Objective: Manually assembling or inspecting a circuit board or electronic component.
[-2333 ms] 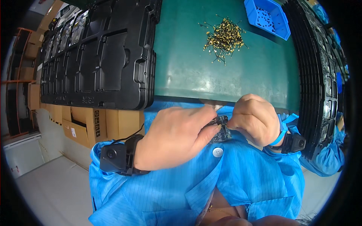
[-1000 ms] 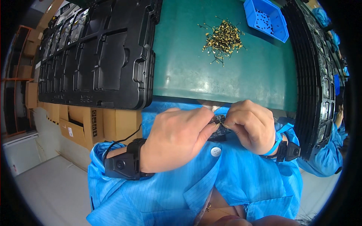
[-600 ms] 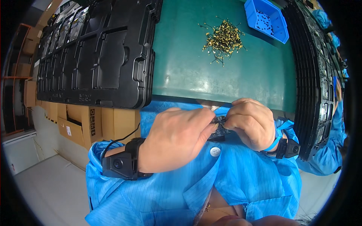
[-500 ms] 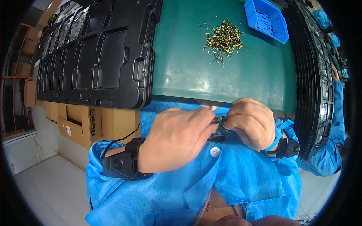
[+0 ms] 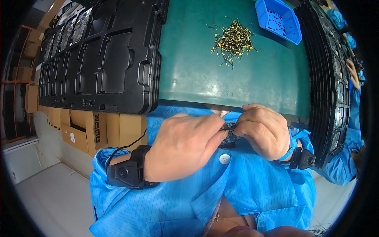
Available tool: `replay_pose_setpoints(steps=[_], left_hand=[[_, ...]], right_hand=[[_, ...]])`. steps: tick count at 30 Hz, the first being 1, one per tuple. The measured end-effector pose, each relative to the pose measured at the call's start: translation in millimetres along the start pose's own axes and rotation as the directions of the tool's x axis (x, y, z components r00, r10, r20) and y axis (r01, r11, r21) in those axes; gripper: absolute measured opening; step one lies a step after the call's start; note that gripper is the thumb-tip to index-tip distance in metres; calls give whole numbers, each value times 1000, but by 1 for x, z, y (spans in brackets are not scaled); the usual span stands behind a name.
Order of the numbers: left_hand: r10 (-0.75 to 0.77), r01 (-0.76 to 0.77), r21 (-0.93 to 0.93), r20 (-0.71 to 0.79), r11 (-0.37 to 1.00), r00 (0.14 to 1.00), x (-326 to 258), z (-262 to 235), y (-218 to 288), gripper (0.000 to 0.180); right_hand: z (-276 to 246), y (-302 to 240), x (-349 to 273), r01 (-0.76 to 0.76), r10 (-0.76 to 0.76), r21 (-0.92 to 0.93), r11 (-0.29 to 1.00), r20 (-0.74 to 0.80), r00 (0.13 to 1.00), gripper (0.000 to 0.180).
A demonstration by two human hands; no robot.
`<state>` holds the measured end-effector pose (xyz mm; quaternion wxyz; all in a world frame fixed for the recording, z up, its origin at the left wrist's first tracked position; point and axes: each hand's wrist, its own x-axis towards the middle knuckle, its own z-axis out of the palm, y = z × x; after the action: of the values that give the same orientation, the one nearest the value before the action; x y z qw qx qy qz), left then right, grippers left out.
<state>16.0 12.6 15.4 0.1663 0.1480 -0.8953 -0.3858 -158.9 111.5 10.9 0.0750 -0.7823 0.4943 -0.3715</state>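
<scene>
Between my hands, close to my chest, is a small dark circuit board (image 5: 231, 139), partly covered by my fingers. My left hand (image 5: 183, 144) is closed, its thumb and forefinger pinching the board's left side. My right hand (image 5: 263, 132) is curled at the board's upper right edge, fingertips pressed together on it. Whether a small part sits between those fingertips is hidden. Beyond the hands, on the green table mat (image 5: 197, 83), lies a pile of short black cables with gold-coloured ends (image 5: 233, 41).
A blue bin (image 5: 276, 23) with small black pieces stands at the far right of the mat. Stacked black trays flank it: a large one (image 5: 114, 63) at left, a tall stack (image 5: 325, 87) at right. Cardboard boxes (image 5: 118, 128) sit lower left. A co-worker's hand (image 5: 352, 73) shows far right.
My right hand has shifted and turned very slightly at the board; my left hand stays put. At the far right, the co-worker's hand has moved into clearer sight.
</scene>
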Motion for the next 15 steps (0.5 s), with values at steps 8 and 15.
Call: replay_pose_setpoints(steps=[8, 15], left_hand=[[35, -34, 28, -29, 999, 999, 1, 1, 1, 16], [-7, 7, -15, -21, 1000, 1000, 1, -3, 3, 11]], right_hand=[[-3, -4, 0, -21, 21, -36, 999, 23, 1000, 27], [-3, 0, 1, 7, -7, -28, 1000, -5, 1000, 27]])
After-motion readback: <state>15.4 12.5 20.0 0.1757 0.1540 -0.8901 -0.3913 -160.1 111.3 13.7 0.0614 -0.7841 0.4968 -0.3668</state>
